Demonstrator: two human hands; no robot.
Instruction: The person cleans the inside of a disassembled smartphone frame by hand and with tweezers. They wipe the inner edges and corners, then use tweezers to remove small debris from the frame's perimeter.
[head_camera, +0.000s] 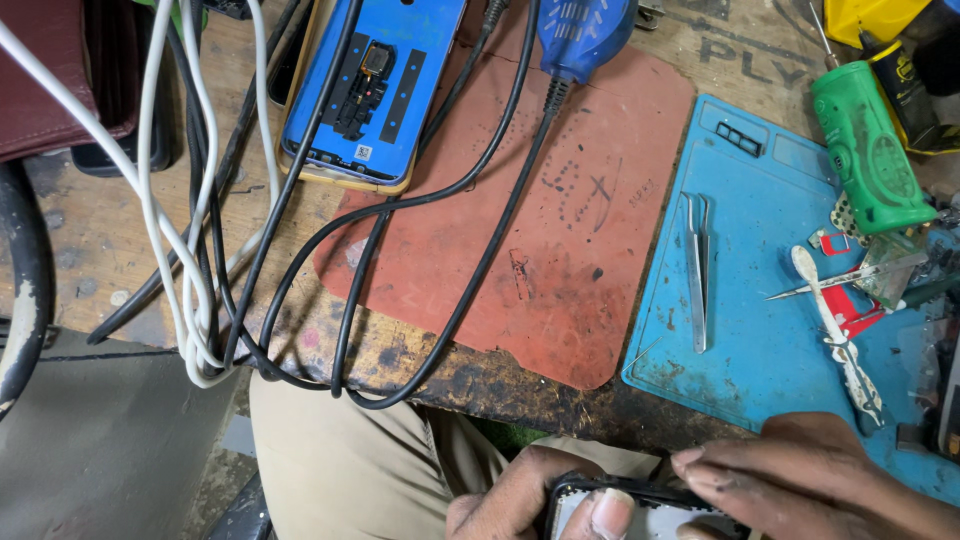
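Note:
At the bottom edge of the head view both my hands hold a phone with a black frame and a pale face (640, 512), above my lap. My left hand (520, 500) grips its left side, thumb pressed on the face. My right hand (800, 480) lies over its top right corner, fingers curled along the frame. Most of the phone is cut off by the picture's edge.
A red-brown mat (560, 220) and a blue work mat (760, 330) lie on the worn wooden bench. Steel tweezers (697, 270), a white-handled tool (840, 330) and a green device (870, 150) rest on the blue mat. An opened blue phone back (375, 85) lies far left, crossed by black and white cables (200, 250).

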